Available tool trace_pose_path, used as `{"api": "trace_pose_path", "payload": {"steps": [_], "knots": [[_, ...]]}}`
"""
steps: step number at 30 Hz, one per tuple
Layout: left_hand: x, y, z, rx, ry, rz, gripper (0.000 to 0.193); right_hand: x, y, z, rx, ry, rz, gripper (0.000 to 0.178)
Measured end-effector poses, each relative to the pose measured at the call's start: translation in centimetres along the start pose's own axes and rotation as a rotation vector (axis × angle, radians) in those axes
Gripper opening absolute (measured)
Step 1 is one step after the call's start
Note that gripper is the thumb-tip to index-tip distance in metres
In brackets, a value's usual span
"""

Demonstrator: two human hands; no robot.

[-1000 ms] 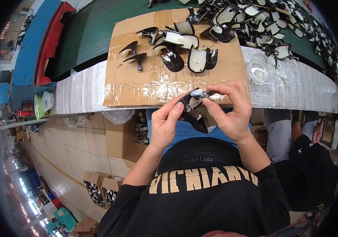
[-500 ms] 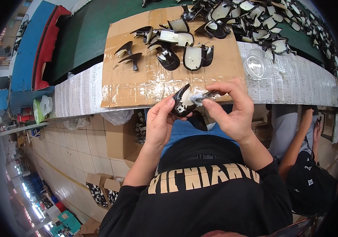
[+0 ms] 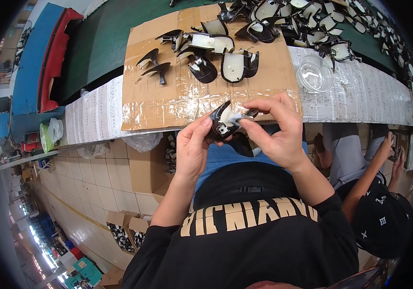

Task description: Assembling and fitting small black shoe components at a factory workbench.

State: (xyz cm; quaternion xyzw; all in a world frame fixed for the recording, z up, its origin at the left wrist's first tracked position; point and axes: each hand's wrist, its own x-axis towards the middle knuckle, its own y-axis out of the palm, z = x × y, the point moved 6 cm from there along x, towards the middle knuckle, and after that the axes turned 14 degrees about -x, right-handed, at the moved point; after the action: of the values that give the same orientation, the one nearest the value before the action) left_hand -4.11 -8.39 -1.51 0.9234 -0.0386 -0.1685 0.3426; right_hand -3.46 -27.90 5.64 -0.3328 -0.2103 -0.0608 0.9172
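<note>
Both your hands are up in front of your chest, just off the near edge of the taped cardboard sheet (image 3: 168, 103). Your left hand (image 3: 192, 149) has its fingers curled closed around the black shoe-upper piece (image 3: 222, 124), thumb pressed against its dark outer side. Your right hand (image 3: 276, 132) comes in from the other side, thumb and forefinger pinched tight on the small grey tab (image 3: 246, 115) sticking out of that same piece; the other fingers arch over the top, slightly spread. So both hands are clamped on the one part, nothing loose between them.

The piece itself is small and curved, glossy black on the outside with a pale cream lining facing up toward you. It's held in the air, over your lap and the blue jeans, not resting on the sheet.

On the cardboard beyond your knuckles lie more of the same black-and-cream pieces (image 3: 216, 58), some laid flat, some on edge. A bigger heap (image 3: 312, 24) sits further back to your right. A clear plastic dish (image 3: 315, 73) stands on the wrapped bench top beside the cardboard. To your right, another person in a dark patterned cap (image 3: 382, 221) sits low beside the bench.
</note>
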Motion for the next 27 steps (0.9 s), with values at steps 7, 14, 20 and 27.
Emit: {"api": "trace_pose_path", "payload": {"steps": [7, 14, 20, 27], "knots": [[-0.1, -1.2, -0.2, 0.031, -0.027, -0.082, 0.037, 0.3, -0.7, -1.4, -0.070, 0.052, -0.068, 0.026], [-3.0, -7.3, -5.2, 0.009, 0.052, -0.207, 0.035, 0.6, -2.3, -2.7, 0.031, 0.144, -0.098, 0.027], [-7.6, -15.1, -10.6, 0.609, 0.047, -0.488, 0.026, 0.5, -2.6, -3.5, 0.109, 0.170, -0.091, 0.027], [-0.6, -4.2, -14.6, 1.435, 0.913, -0.181, 0.025, 0.5, -1.8, -2.0, 0.107, 0.145, -0.060, 0.027]]}}
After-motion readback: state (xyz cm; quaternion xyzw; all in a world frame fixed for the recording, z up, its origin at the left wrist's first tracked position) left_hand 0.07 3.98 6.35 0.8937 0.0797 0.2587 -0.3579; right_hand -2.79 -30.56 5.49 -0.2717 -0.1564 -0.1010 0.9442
